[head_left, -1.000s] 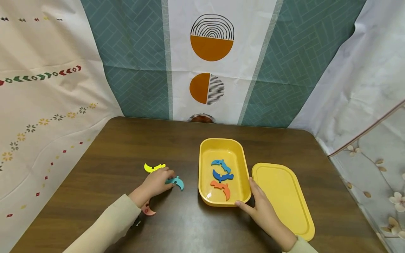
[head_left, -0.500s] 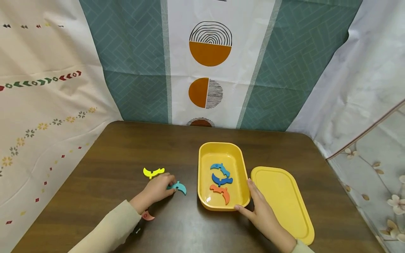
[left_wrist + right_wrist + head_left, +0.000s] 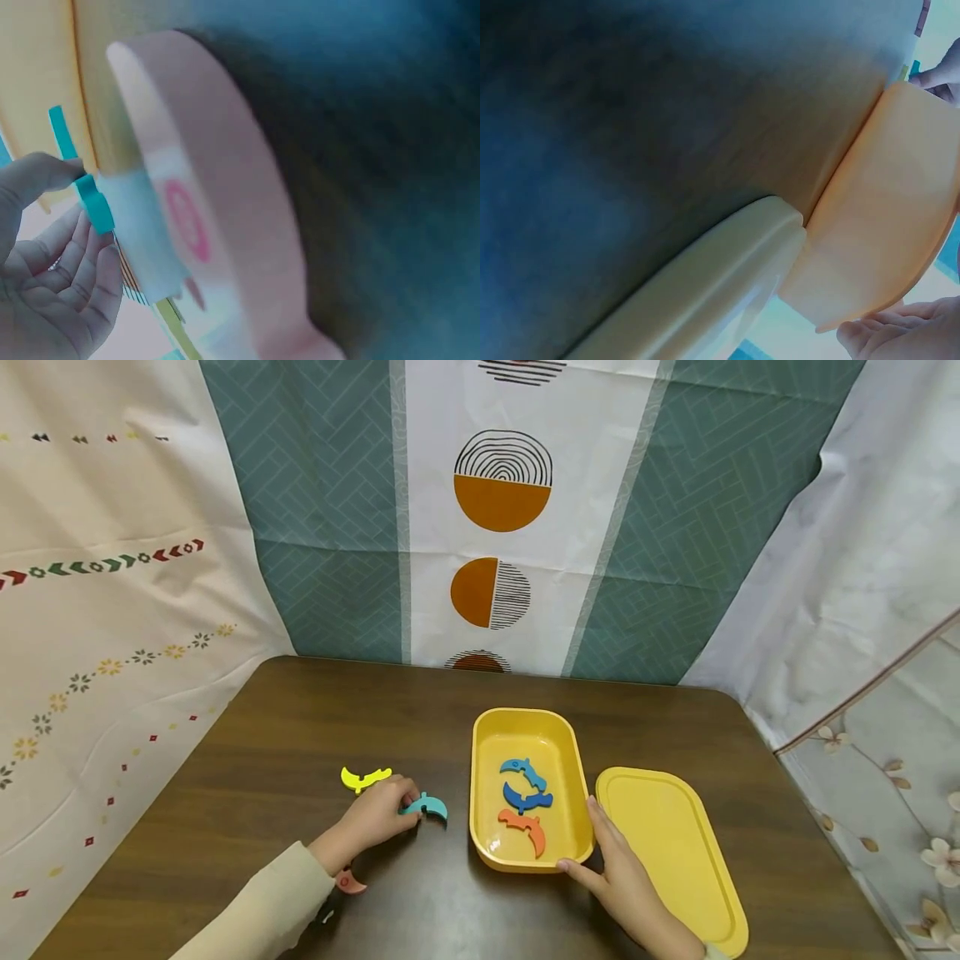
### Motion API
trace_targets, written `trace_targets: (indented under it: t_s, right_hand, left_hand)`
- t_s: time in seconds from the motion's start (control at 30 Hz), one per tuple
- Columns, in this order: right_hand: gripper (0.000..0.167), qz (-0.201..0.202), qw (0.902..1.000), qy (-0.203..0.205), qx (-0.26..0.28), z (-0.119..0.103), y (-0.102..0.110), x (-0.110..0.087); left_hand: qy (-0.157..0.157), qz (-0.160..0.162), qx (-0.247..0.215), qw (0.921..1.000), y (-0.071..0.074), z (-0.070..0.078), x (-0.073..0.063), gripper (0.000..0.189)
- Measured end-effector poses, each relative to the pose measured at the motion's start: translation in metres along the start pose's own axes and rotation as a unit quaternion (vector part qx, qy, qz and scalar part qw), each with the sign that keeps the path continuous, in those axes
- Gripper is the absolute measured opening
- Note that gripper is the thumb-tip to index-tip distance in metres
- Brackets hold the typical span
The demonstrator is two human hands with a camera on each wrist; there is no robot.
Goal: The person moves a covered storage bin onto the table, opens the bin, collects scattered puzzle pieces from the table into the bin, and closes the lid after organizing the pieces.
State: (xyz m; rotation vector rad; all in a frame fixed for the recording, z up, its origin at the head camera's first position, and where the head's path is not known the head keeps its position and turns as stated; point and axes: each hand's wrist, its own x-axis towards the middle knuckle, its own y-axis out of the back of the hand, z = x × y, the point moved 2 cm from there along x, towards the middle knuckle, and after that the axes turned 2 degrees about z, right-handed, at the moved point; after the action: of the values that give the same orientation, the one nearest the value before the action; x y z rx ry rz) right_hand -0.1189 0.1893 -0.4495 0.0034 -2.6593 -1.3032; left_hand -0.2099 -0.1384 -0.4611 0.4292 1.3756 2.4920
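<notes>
My left hand point(image 3: 378, 810) pinches a flat teal crescent-shaped piece point(image 3: 431, 807) between thumb and fingers, close over the table. The left wrist view shows the teal piece point(image 3: 94, 204) at the fingertips. My right hand point(image 3: 626, 872) grips the near right corner of a yellow plastic box point(image 3: 487, 862), thumb on the front and fingers along the side. Inside the box lie a light blue piece point(image 3: 525, 770), a dark blue piece point(image 3: 528, 798) and an orange piece point(image 3: 527, 827). A bright yellow piece point(image 3: 365, 778) lies just beyond my left hand.
A pink piece point(image 3: 349, 882) sits partly hidden under my left forearm, with a small dark object point(image 3: 326, 912) beside it. The yellow lid point(image 3: 667, 852) lies right of the box on the brown table point(image 3: 420, 693). Patterned cloths point(image 3: 322, 527) hang around.
My left hand, with the teal piece, has shifted slightly right toward the box. The head view has tilted up a little. My right hand stays at the box corner.
</notes>
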Motion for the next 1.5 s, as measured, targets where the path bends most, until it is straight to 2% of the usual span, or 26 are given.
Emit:
trace_targets:
  t_s: [0.13,0.37,0.5,0.83,1.1,1.33,1.5]
  right_hand:
    - [0.092,0.001,1.0000,0.001,-0.002,0.001,0.000,-0.001]
    - [0.092,0.005,0.9999,0.011,-0.011,0.002,-0.001,-0.001]
    - [0.093,0.007,0.9998,0.014,-0.013,0.001,-0.002,-0.001]
    - [0.093,0.008,0.9997,0.007,-0.022,0.002,-0.001,0.001]
    - [0.094,0.008,0.9999,0.000,-0.015,0.003,-0.001,0.001]
    - [0.094,0.006,0.9999,-0.005,-0.010,0.003,0.000,0.001]
    - [0.094,0.006,0.9999,-0.009,-0.002,0.002,0.000,0.001]
  left_hand:
    - [0.006,0.023,-0.025,0.9994,0.002,0.003,0.001,0.013]
    - [0.020,0.069,-0.032,0.9969,0.013,0.012,0.004,0.012]
    - [0.025,0.083,-0.035,0.9956,0.017,0.018,0.005,0.013]
    - [0.026,0.094,-0.049,0.9940,0.018,0.038,0.013,0.017]
    - [-0.012,0.088,-0.057,0.9944,0.023,0.057,0.027,0.018]
    - [-0.024,0.081,-0.053,0.9950,0.024,0.071,0.040,0.020]
    - [-0.039,0.091,-0.075,0.9923,0.025,0.078,0.048,0.019]
